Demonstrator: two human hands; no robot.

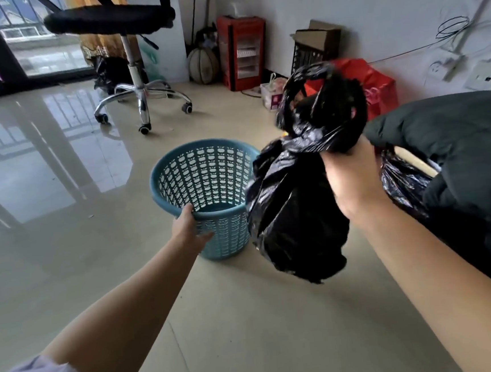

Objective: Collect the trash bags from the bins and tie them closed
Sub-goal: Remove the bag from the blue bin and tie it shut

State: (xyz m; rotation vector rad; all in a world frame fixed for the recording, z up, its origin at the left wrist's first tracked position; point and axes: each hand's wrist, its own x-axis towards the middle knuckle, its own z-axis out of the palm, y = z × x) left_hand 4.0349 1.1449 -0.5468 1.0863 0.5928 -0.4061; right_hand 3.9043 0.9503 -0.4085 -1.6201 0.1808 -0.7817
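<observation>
The right hand (353,176) grips the gathered neck of a black plastic trash bag (294,211), fingers curled round it just below the knotted top — the full bag hangs in the air, clear of the glossy beige tiled floor (93,228). Just beside it stands a blue perforated plastic bin (207,171); the left hand (188,229) holds its near rim, fingers hooked over the edge

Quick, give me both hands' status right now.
Left hand: grips the rim of the blue bin.
Right hand: grips the gathered neck of the black trash bag, lifted clear of the bin.
</observation>
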